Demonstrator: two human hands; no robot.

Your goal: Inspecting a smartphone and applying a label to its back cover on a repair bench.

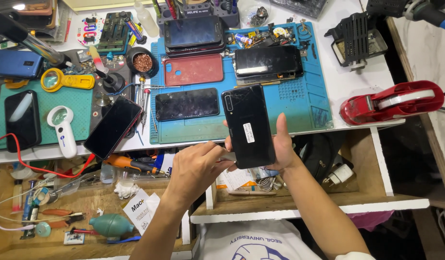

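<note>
Bright, even overhead light keeps the picture sharp, with glare on the dark phone screens [187,104], deep shadow at right and slight bending at the edges.

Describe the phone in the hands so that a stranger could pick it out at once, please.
Start at the blue mat on the white bench. Just below its front edge, the right hand holds a black phone upright, back facing up, while the left hand touches its lower edge. Unlike the other phones, it has a cracked back with a white sticker.
</note>
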